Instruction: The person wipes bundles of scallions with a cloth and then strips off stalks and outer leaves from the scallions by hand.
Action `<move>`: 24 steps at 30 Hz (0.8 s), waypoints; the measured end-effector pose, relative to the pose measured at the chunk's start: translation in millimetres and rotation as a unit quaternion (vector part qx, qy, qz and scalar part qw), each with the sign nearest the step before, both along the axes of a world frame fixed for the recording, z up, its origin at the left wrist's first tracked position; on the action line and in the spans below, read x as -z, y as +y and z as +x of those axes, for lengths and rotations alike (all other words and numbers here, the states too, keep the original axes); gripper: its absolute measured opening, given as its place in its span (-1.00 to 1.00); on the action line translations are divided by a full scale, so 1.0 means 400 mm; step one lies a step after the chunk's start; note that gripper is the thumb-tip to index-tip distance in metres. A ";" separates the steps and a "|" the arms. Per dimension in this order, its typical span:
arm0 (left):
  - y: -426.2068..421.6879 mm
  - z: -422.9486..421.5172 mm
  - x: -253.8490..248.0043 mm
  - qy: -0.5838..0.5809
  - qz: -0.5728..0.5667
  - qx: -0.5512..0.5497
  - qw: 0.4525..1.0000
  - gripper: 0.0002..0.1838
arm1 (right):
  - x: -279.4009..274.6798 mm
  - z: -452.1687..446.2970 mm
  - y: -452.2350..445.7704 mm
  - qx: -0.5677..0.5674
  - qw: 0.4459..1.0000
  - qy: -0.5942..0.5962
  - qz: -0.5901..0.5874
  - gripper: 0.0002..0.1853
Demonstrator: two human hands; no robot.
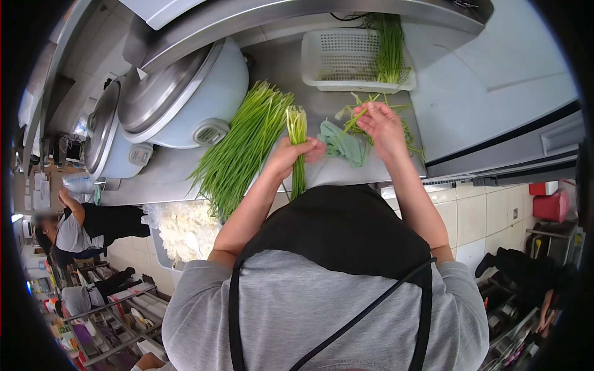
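Observation:
My left hand [292, 157] is wrapped round a small bunch of chives [297, 123], held upright with the pale cut ends at the top. Thumb and fingers of my right hand [382, 127] pinch a few yellowish-green chive scraps [359, 115]. Under and beside that hand, loose trimmings [411, 133] lie scattered on the steel counter. A crumpled green cloth [344, 143] rests between my two hands. Just left of my left hand spreads a large pile of chives [250, 139], its green tips hanging over the counter's front edge.
A white perforated basket [340, 73] with more chives [390, 52] in its right side stands at the back. Two big rice cookers [185, 93] fill the left of the counter. Below the edge sits a tub of white food [189, 229]. Other people [80, 229] are farther off.

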State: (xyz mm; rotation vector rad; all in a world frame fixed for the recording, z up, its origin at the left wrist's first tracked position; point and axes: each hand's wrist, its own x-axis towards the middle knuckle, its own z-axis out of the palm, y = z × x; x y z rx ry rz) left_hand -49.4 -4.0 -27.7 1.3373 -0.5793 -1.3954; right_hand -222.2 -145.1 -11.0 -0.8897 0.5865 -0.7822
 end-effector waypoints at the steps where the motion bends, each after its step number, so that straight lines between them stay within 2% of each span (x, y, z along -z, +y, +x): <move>1: 0.001 0.001 0.007 -0.011 -0.011 -0.025 1.000 -0.75 | -0.017 -0.008 -0.009 0.000 1.000 0.001 0.000 -0.85; 3: 0.000 0.003 0.006 -0.015 -0.005 -0.027 1.000 -0.75 | -0.047 -0.022 -0.020 0.018 0.998 0.035 -0.058 -0.84; 8: -0.019 -0.049 -0.052 -0.067 -0.004 -0.015 0.998 -0.73 | -0.061 -0.020 -0.024 0.021 0.993 0.059 -0.096 -0.84; 10: -0.035 -0.077 -0.058 -0.081 -0.060 0.019 0.995 -0.71 | -0.051 -0.006 -0.014 -0.002 0.992 0.064 -0.105 -0.84; 14: -0.057 -0.095 -0.047 -0.063 -0.073 0.041 0.995 -0.73 | -0.052 0.004 0.000 -0.013 0.987 0.092 -0.131 -0.83; 16: -0.056 -0.095 -0.045 -0.064 -0.067 0.046 0.995 -0.73 | -0.066 0.002 0.003 0.042 0.990 0.076 -0.109 -0.83; 19: -0.051 -0.097 -0.048 -0.070 -0.059 0.055 0.994 -0.73 | -0.077 -0.003 -0.008 0.064 0.993 0.044 -0.093 -0.82; 20: -0.049 -0.099 -0.050 -0.075 -0.056 0.060 0.994 -0.73 | -0.074 -0.002 -0.005 0.064 0.993 0.044 -0.092 -0.82; 22: -0.051 -0.106 -0.051 -0.068 -0.045 0.050 0.995 -0.74 | -0.064 -0.001 0.002 0.015 0.999 -0.039 -0.005 -0.79; 24: -0.055 -0.105 -0.051 -0.060 -0.036 0.039 0.997 -0.74 | -0.069 -0.023 -0.012 0.027 0.997 -0.062 -0.031 -0.78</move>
